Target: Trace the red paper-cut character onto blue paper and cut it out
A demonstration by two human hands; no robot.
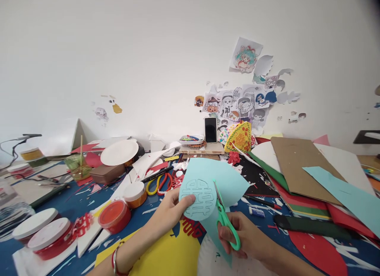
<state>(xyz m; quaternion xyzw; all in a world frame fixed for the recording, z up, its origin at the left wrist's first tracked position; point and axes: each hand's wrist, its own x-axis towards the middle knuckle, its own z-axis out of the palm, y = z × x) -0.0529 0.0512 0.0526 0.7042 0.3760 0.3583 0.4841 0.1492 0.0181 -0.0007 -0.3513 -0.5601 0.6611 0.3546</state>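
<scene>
Head view looks down on a cluttered craft table; the left hand (169,210) is curled around the lower left edge of a pale aqua paper sheet (214,190), thumb and fingers pinching it firmly, with a round outlined character motif (197,199) just beside the thumb; the right hand (244,237) is closed around the loops of green-handled scissors (228,231), their narrow blades meeting the sheet at the motif's right side; the sheet sits between both hands, its lower tip hanging over a white paper plate (215,260); yellow paper (168,252) lies under the left forearm; a jar with a red lid (114,216) stands left of the left hand; red-and-yellow-handled scissors (157,185) lie beyond it; stacked coloured card (297,169) fills the right side.
</scene>
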